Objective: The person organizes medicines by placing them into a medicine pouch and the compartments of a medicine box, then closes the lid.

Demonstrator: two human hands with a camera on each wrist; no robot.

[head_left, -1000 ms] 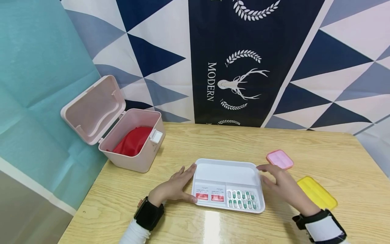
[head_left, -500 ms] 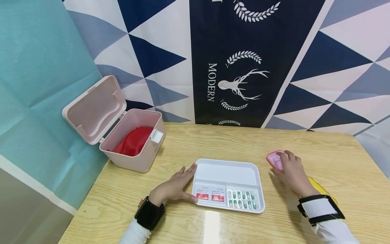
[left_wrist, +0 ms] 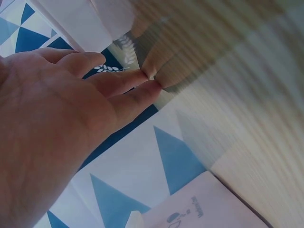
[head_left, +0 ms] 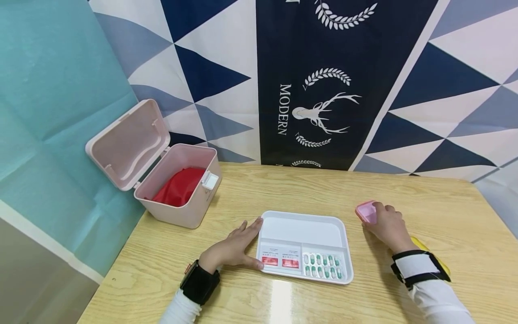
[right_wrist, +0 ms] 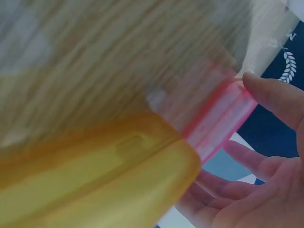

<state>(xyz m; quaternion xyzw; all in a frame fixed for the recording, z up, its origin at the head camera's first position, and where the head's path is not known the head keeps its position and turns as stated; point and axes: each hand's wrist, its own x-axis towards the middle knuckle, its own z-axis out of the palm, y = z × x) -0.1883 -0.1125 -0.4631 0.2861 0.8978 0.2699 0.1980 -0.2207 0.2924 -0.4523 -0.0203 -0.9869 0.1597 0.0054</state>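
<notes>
A white divided tray (head_left: 301,229) lies on the wooden table. Two white packs with red labels (head_left: 280,260) and a blister pack of green-and-white capsules (head_left: 322,266) fill its near compartments. My left hand (head_left: 231,248) has its fingers spread along the tray's left edge, fingertips at the rim. To the right of the tray, my right hand (head_left: 389,228) pinches a small pink plastic case (head_left: 366,211), thumb on one side and fingers on the other. A yellow plastic case (right_wrist: 95,175) lies close by, mostly hidden under my right wrist in the head view.
At the back left stands a pale pink storage box (head_left: 202,202) with its lid (head_left: 129,144) swung back. Red cloth (head_left: 182,185) lies inside it. Behind the table hangs a patterned cloth (head_left: 309,135).
My right hand has left the tray's right edge, moved right and back, and taken hold of the pink case. The left hand has stayed at the tray.
</notes>
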